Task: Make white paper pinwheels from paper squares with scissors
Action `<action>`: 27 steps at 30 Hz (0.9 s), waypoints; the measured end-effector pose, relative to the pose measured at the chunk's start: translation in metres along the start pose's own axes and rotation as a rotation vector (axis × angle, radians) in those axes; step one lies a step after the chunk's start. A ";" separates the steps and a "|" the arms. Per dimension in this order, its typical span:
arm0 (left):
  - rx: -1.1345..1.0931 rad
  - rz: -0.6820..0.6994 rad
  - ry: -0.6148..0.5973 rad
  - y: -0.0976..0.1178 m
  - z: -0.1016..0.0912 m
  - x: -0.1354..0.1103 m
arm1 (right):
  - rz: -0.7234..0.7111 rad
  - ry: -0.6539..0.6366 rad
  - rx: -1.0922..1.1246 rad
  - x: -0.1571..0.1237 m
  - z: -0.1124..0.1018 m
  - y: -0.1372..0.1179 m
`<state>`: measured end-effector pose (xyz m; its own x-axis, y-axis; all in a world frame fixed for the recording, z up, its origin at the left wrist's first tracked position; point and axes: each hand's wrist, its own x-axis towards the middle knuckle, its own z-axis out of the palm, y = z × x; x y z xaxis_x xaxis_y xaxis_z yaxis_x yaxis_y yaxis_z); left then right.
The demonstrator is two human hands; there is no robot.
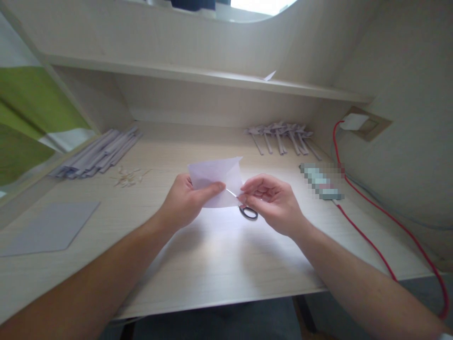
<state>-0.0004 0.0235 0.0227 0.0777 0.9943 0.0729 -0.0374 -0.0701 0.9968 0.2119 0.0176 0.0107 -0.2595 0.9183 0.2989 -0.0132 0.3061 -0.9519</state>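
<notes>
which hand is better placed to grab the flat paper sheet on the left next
The left hand, probably: it is nearer the flat paper sheet than the right hand, though it would first have to release the held paper.

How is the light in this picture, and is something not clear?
In the head view, a bright patch at the top edge looks washed out; in the head view, soft shadows lie on the desk below the hands; in the head view, the phone-like object is pixelated.
</notes>
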 end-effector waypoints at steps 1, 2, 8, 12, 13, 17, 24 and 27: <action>0.017 0.003 -0.002 0.000 0.000 0.000 | 0.002 -0.001 0.002 0.000 0.000 0.001; 0.037 0.003 -0.005 -0.001 -0.001 0.000 | 0.004 -0.004 0.004 0.001 0.000 0.001; 0.133 -0.011 0.006 0.000 -0.001 0.000 | 0.002 -0.020 -0.016 0.002 -0.001 0.003; 0.161 -0.040 0.061 0.001 0.000 -0.001 | -0.015 -0.029 -0.092 0.002 -0.001 0.005; 0.160 -0.042 0.073 0.001 0.001 0.000 | -0.019 -0.030 -0.110 0.002 -0.001 0.006; 0.171 -0.059 0.094 0.002 0.001 0.000 | -0.030 -0.031 -0.140 0.002 -0.002 0.010; 0.165 -0.049 0.015 -0.004 -0.003 0.003 | -0.037 -0.025 -0.172 0.003 -0.002 0.013; 0.137 -0.065 0.006 -0.006 -0.004 0.004 | -0.037 -0.001 -0.170 0.004 0.000 0.014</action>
<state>-0.0034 0.0283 0.0174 0.0691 0.9976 0.0087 0.1040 -0.0159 0.9945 0.2103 0.0256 -0.0009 -0.2633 0.9052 0.3337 0.1408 0.3782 -0.9150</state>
